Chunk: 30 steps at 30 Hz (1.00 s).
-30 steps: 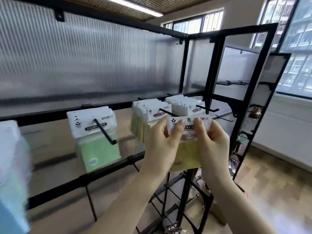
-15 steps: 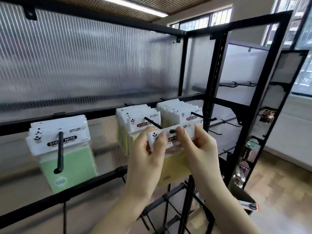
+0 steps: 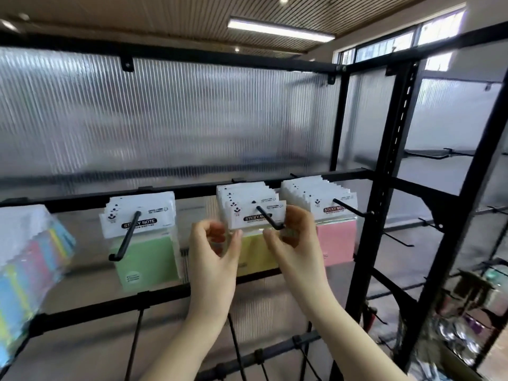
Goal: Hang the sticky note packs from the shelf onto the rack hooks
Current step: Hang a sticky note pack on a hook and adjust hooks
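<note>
The yellow pack point(image 3: 254, 215) hangs on the middle hook point(image 3: 270, 221), front of a stack of like packs, its white header card threaded over the black rod and its yellow pad partly hidden behind the hands. The left hand point(image 3: 215, 259) is raised just left of the pack's lower corner, thumb and fingers curled toward each other in a narrow grip; motion blur there makes it impossible to tell whether the fingertips still touch the pack. The right hand point(image 3: 298, 248) sits at the pack's right edge below the hook's upturned tip, fingers curled by the card; whether its grip pinches the card cannot be told. To the left, green packs point(image 3: 143, 243) hang on another hook point(image 3: 125, 237); to the right, pink packs point(image 3: 334, 235) hang on a third hook point(image 3: 353, 210). All three hooks stick out from a black rail point(image 3: 192, 189) of the rack, with ribbed translucent panels point(image 3: 165, 119) behind. At far left, blurred, hang multicoloured packs point(image 3: 27, 270).
</note>
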Each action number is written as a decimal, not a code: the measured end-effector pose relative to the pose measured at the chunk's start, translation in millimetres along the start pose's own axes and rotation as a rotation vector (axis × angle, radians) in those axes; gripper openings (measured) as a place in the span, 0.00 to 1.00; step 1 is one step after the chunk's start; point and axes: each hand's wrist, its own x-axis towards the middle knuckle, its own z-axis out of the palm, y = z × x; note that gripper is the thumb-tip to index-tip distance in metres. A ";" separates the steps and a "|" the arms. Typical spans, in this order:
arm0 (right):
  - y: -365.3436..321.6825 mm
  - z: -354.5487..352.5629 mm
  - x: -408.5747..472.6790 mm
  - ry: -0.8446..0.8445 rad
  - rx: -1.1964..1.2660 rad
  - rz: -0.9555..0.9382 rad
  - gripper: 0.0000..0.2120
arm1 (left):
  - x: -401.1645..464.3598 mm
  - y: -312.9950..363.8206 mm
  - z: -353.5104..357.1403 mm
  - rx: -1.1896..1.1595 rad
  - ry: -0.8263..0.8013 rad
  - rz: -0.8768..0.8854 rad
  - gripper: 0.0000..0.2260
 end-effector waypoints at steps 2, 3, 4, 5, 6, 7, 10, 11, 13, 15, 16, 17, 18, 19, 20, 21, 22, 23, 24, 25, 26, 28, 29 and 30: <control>7.0 3.2 2.4 -0.027 -0.071 -0.029 0.29 | 1.0 -4.1 3.4 0.039 0.023 -0.010 0.10; 10.5 5.0 3.5 -0.038 -0.111 -0.047 0.32 | 1.3 -5.1 5.1 0.050 0.031 -0.016 0.11; 14.2 7.1 4.8 -0.041 -0.154 -0.072 0.34 | 1.7 -5.8 7.1 0.056 0.034 -0.025 0.11; 17.3 9.0 5.8 -0.037 -0.194 -0.098 0.34 | 2.2 -6.8 8.7 0.060 0.035 -0.037 0.11; 19.8 11.2 7.0 -0.030 -0.224 -0.118 0.35 | 3.1 -8.2 10.0 0.067 0.035 -0.050 0.09; 22.0 13.4 8.0 -0.025 -0.243 -0.132 0.35 | 4.1 -9.6 11.0 0.076 0.036 -0.063 0.08; 28.6 20.1 10.7 -0.001 -0.242 -0.150 0.34 | 7.4 -13.3 11.8 0.098 0.050 -0.090 0.07; 29.4 21.7 11.6 -0.007 -0.215 -0.122 0.34 | 8.2 -14.1 11.5 0.100 0.056 -0.099 0.07; 30.9 23.6 12.9 -0.030 -0.162 -0.060 0.31 | 9.5 -15.5 10.8 0.115 0.071 -0.122 0.08; 31.0 23.0 12.4 -0.036 -0.130 -0.024 0.27 | 10.1 -16.0 11.1 0.124 0.087 -0.142 0.09; 30.5 22.0 12.1 -0.039 -0.108 -0.003 0.27 | 10.0 -15.4 11.7 0.120 0.096 -0.152 0.09; 30.8 20.7 11.5 -0.048 -0.087 0.017 0.27 | 9.2 -14.6 12.5 0.114 0.106 -0.162 0.09; 31.8 19.3 11.0 -0.063 -0.078 0.034 0.26 | 7.8 -13.9 13.3 0.114 0.117 -0.168 0.09; 32.8 17.7 9.8 -0.080 -0.079 0.047 0.25 | 5.6 -13.3 13.5 0.127 0.129 -0.172 0.09; 33.7 15.8 8.3 -0.095 -0.083 0.056 0.24 | 3.0 -12.7 13.8 0.146 0.139 -0.174 0.09; 34.1 13.6 6.6 -0.111 -0.088 0.065 0.23 | 0.0 -12.6 13.4 0.165 0.143 -0.177 0.09; 34.7 11.1 4.8 -0.128 -0.096 0.076 0.22 | -3.0 -12.5 12.9 0.178 0.143 -0.180 0.08; 35.4 8.3 2.8 -0.149 -0.107 0.092 0.20 | -6.1 -12.3 11.9 0.187 0.141 -0.186 0.07; 36.8 5.6 1.4 -0.173 -0.124 0.112 0.19 | -8.6 -12.0 10.9 0.202 0.133 -0.197 0.06; 38.6 2.6 -0.6 -0.202 -0.150 0.136 0.16 | -11.4 -12.0 9.7 0.230 0.117 -0.215 0.05; 40.8 -0.2 -3.1 -0.233 -0.180 0.165 0.14 | -14.8 -11.9 8.5 0.271 0.093 -0.242 0.05; 46.9 -5.8 -10.4 -0.286 -0.240 0.228 0.11 | -23.4 -12.0 4.5 0.360 0.038 -0.314 0.08; 49.7 -8.9 -15.0 -0.322 -0.276 0.258 0.11 | -29.4 -12.3 1.6 0.397 0.009 -0.355 0.10; 52.2 -11.8 -20.3 -0.369 -0.320 0.285 0.11 | -36.4 -12.6 -1.0 0.434 -0.023 -0.392 0.11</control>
